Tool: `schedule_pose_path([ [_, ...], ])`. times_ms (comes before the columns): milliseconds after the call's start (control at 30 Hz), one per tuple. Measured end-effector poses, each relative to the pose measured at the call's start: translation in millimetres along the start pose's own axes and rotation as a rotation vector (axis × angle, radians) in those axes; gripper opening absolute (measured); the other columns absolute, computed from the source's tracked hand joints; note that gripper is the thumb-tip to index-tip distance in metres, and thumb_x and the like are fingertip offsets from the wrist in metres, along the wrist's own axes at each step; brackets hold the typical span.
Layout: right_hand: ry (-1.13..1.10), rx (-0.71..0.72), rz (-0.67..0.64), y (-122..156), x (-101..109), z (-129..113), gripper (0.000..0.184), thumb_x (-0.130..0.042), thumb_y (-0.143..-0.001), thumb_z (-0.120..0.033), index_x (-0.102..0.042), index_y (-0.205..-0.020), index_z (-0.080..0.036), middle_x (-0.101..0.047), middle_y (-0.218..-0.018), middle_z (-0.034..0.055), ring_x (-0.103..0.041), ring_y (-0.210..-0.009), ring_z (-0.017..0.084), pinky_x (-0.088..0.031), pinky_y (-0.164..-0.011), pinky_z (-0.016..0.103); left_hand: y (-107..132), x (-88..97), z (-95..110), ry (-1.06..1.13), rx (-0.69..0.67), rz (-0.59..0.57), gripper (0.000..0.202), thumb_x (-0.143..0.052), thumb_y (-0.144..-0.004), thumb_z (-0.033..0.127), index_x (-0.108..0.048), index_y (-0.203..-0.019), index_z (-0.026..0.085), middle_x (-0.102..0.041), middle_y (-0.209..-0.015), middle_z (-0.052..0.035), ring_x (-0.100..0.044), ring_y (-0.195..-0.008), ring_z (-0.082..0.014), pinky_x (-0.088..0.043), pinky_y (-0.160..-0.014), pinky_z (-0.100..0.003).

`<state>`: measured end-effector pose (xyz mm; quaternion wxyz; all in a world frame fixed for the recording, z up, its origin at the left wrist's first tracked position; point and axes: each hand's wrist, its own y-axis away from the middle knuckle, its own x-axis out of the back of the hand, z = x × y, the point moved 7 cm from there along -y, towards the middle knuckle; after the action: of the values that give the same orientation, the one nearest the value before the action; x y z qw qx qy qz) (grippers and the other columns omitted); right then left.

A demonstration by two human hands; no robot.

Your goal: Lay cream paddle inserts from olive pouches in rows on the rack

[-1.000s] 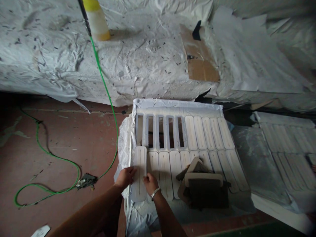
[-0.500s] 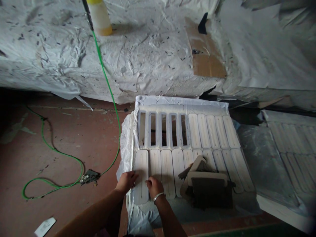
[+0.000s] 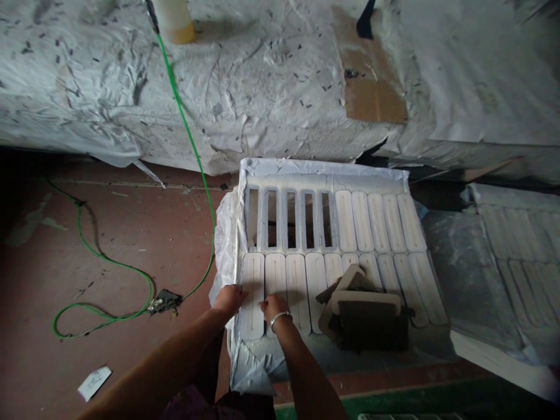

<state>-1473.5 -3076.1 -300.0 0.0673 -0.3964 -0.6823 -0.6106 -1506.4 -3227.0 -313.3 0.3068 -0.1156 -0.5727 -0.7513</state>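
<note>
A pale oblong panel with rounded ends and a thin line down its middle lies at the left end of the frame's front row. My left hand is closed at its left edge, fingertips curled against the side. At the opposite edge my right hand, with a bracelet at the wrist, is closed with its fingertips pressed to the border. Both hands' fingertips are partly hidden. The white-covered frame holds several such panels, and its back row has several open slots on the left.
Stacked dark-and-beige pieces rest on the front row. A green cable runs from the covered bench to the floor. A bottle with yellow liquid and cardboard are on that bench. Another panel-filled frame stands right.
The whole view has shifted, so the frame and bench sit slightly higher in the picture. Both hands stay at the two edges of the same panel.
</note>
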Motion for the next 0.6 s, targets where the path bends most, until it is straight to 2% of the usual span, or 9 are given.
schedule_pose_path([
  [133,-0.029,-0.027,-0.040,-4.5,-1.1,2.7,0.020,-0.059,-0.079,-0.029,-0.071,-0.073,-0.014,-0.070,-0.068,0.0092,-0.066,-0.067,0.015,-0.043,-0.060,0.021,-1.7,-1.0,-0.1,-0.052,0.005,-0.018,0.037,-0.041,-0.087,0.038,-0.067,-0.087,0.011,-0.066,-0.085,-0.0147,-0.064,-0.080,-0.0216,-0.045,-0.070,-0.027],
  [333,-0.042,-0.044,-0.042,-4.6,0.7,6.4,0.017,-0.063,-0.076,-0.029,-0.071,-0.074,-0.014,-0.070,-0.069,0.0092,-0.066,-0.068,0.016,-0.045,-0.061,0.022,-3.6,-1.6,3.0,-0.112,0.041,-0.062,0.038,-0.044,-0.085,0.038,-0.066,-0.094,0.009,-0.065,-0.086,-0.0171,-0.064,-0.085,-0.0255,-0.048,-0.072,-0.030],
  [600,0.015,-0.045,0.004,-8.3,2.3,0.5,0.020,-0.065,-0.074,-0.026,-0.071,-0.085,-0.011,-0.069,-0.093,0.0180,-0.066,-0.089,0.024,-0.048,-0.073,0.030,-6.9,-0.2,10.9,-0.281,-0.036,-0.056,0.037,-0.046,-0.087,0.037,-0.065,-0.098,0.007,-0.063,-0.095,-0.0217,-0.060,-0.095,-0.0339,-0.048,-0.076,-0.041],
])
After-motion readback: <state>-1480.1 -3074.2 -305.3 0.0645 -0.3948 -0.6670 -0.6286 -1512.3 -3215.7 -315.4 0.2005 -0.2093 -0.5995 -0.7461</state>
